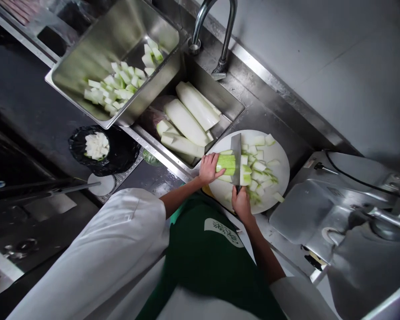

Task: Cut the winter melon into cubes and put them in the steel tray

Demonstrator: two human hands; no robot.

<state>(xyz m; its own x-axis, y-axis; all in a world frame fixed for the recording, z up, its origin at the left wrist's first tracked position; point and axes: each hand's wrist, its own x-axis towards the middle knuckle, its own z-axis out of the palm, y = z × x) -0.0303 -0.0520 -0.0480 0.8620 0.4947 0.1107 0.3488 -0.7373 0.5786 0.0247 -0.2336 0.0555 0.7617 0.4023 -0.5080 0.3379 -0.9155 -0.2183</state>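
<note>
My left hand (209, 169) is closed over strips of pale green gourd (227, 164), holding them down on a round white cutting board (218, 196). In my right hand (242, 204) is the handle of a cleaver (236, 153). Its broad blade crosses the gourd strips just right of my left fingers. Cut gourd chunks (260, 178) lie spread over the right side of the board, a few near its rim. Large peeled gourd pieces (188, 122) rest in the sink (231, 116) beyond my left hand.
A deep steel pan (133, 26) with gourd chunks stands at the sink's left side. A curved faucet (232, 26) rises behind the sink. Below left, a black-bagged bin (123, 153) holds white scraps. Metal equipment (300, 213) stands right of the board, with a black cable above.
</note>
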